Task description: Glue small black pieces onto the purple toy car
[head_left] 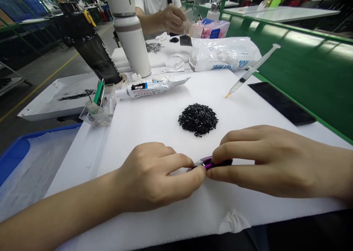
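Note:
A slim, glossy purple-and-black piece [207,164] with a pale, shiny left end is held low over the white work surface [143,129]. My left hand [158,175] pinches its left end between thumb and forefinger. On the other end, the fingers and thumb of my right hand [264,162] are closed, covering part of it. What kind of article it is I cannot tell. Just beyond my hands lies a pile of tiny black slivers [198,119]. A syringe [250,72] with a yellowish tip rests behind my right hand, and a white tube [151,87] lies farther back.
A dark phone-like slab [281,103] lies right. Left stand a clear box [95,115], a black cylinder [96,52] and a white bottle [129,34]. A wipes pack [224,54] lies at the back; a person's hand [174,20] works beyond. A crumpled tissue [234,221] is near me.

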A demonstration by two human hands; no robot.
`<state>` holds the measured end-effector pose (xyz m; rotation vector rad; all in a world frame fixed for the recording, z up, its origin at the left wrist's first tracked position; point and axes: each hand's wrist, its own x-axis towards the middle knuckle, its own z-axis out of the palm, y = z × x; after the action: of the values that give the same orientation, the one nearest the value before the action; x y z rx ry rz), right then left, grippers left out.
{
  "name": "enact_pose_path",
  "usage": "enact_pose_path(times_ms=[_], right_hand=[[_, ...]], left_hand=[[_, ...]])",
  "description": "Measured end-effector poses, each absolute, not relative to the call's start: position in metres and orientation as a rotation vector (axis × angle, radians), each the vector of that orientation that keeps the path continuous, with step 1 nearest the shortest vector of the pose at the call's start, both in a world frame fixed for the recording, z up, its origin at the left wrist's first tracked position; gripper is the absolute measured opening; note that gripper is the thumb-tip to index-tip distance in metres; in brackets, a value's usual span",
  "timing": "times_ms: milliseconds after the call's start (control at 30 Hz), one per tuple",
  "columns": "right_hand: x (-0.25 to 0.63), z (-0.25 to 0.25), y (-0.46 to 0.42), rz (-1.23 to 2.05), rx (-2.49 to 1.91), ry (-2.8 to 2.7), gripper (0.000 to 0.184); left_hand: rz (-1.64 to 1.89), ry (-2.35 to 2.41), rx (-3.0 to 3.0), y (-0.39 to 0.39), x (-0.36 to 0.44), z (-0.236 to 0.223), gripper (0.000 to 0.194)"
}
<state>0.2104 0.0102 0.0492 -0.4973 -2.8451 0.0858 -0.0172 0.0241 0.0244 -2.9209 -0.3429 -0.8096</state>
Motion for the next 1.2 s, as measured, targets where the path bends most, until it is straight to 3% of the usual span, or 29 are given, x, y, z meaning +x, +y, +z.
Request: enact_pose_path(times_ms=[733,1200], right_hand=[[0.2096,0.047,0.0107,0.111,-0.471,-2.749,0.021],[0.2136,0.0485,0.0126,0.351,-0.589,-2.766,0.018]], left_hand=[[-0.927,-0.323,-2.884,0.0199,-0.0151,0.0229,0.008],[-0.956,-0.339,-2.923,0.0206,-0.0146,0.023,0.006]])
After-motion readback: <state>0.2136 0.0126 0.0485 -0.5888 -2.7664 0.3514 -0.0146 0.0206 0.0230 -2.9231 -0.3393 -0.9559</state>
